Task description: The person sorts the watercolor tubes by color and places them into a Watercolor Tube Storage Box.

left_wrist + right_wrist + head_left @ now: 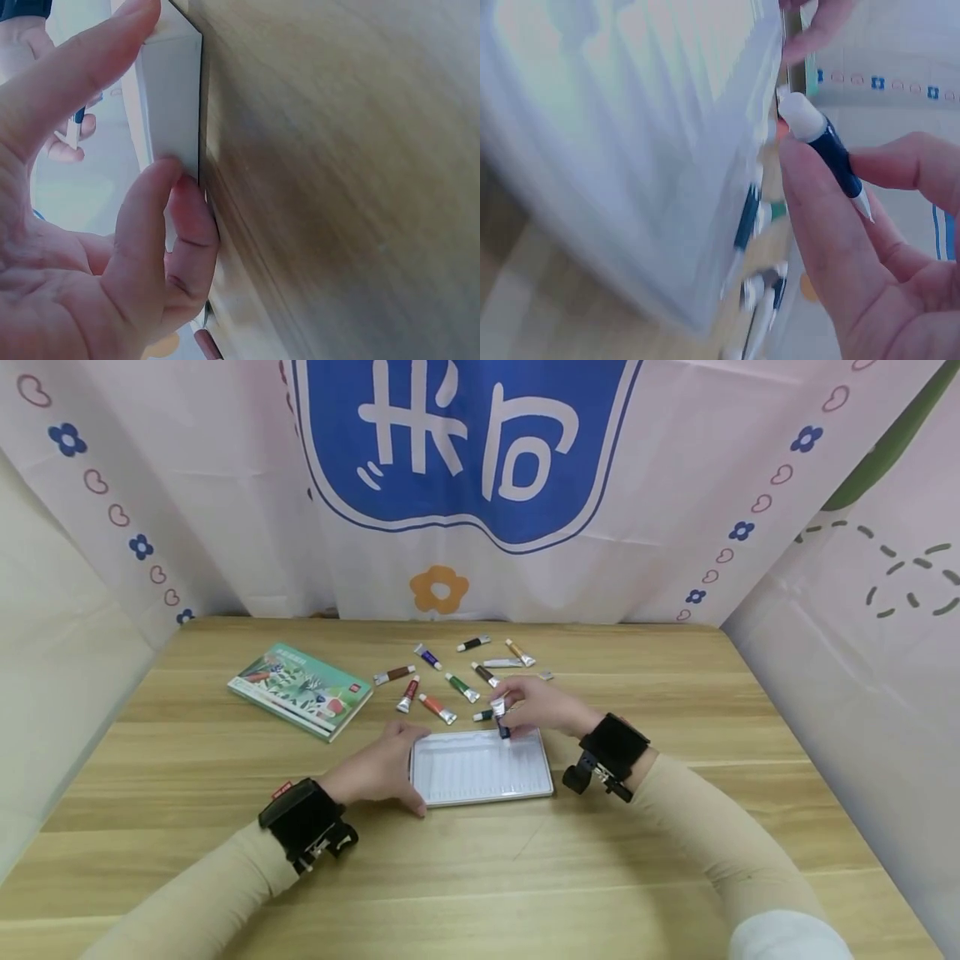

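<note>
white curtain (247, 485): printed with hearts, flowers and a big blue patch, hanging beyond the far edge of the bench (600, 868).
bench top: wood-grained, light with darker streaks.
green case (300, 689): flat, leaf-patterned, a book or a box, i cannot tell; it lies beyond and to the left of my left hand (382, 764).
white tray (476, 777): flat on the bench in front of me, its inside ribbed.
my left hand: gripping the tray's left end, thumb at the near corner, fingers toward the far one.
my right hand (543, 703): pinching a dark blue tube (836, 161) between thumb and fingers.
loose tubes: scattered beyond the tray; brown tube (394, 675), red tube (408, 694), orange tube (438, 709), green tube (462, 687), violet tube (427, 657), black tube (473, 643), yellow tube (521, 652), and a dark green tube (483, 716) partly hidden by my right hand.
pinched tube: white-capped, at the tray's far right part; whether they touch, i cannot tell.
</note>
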`<state>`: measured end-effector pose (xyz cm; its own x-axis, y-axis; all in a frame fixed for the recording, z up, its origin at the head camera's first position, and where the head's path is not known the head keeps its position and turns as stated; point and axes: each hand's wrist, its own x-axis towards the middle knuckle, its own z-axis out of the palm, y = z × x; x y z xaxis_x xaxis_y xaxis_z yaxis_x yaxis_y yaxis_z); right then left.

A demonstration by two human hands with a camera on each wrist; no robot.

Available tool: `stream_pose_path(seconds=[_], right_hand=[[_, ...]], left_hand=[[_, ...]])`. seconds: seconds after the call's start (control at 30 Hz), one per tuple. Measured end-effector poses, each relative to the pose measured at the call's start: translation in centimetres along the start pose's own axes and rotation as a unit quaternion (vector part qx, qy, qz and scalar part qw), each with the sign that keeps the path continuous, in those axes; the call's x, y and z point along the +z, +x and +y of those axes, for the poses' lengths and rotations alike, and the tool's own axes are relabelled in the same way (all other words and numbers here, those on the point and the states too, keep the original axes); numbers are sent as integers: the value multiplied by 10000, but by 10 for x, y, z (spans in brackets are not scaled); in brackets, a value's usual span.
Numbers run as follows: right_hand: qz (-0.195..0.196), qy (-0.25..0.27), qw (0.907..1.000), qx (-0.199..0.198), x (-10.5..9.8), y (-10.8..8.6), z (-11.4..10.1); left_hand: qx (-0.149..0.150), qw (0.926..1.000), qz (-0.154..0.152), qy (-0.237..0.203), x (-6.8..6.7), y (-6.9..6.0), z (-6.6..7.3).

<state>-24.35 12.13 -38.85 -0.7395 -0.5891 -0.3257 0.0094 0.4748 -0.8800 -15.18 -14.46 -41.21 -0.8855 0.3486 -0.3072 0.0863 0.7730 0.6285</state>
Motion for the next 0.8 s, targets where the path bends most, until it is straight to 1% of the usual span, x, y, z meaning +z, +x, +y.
stream_pose_path(seconds=[0.13,0.27,0.4,0.57,0.67,0.8], right_hand=[[-234,130,9996,50,18,5,-8],[-383,222,9990,94,33,10,-12],[-405,297,9986,158,44,14,-15],[-319,724,9967,156,59,19,-20],[-355,1101,9932,103,72,21,-20],[-442,1471,9881,106,87,23,-17]], left_hand=[[-58,10000,-33,-25,0,0,0],[-99,9999,-48,-21,1,2,-1],[-122,9999,-66,14,0,4,-2],[-17,9999,-129,-34,-3,5,-2],[80,9998,-154,-68,-5,4,-3],[110,9998,-162,-107,-4,3,-4]])
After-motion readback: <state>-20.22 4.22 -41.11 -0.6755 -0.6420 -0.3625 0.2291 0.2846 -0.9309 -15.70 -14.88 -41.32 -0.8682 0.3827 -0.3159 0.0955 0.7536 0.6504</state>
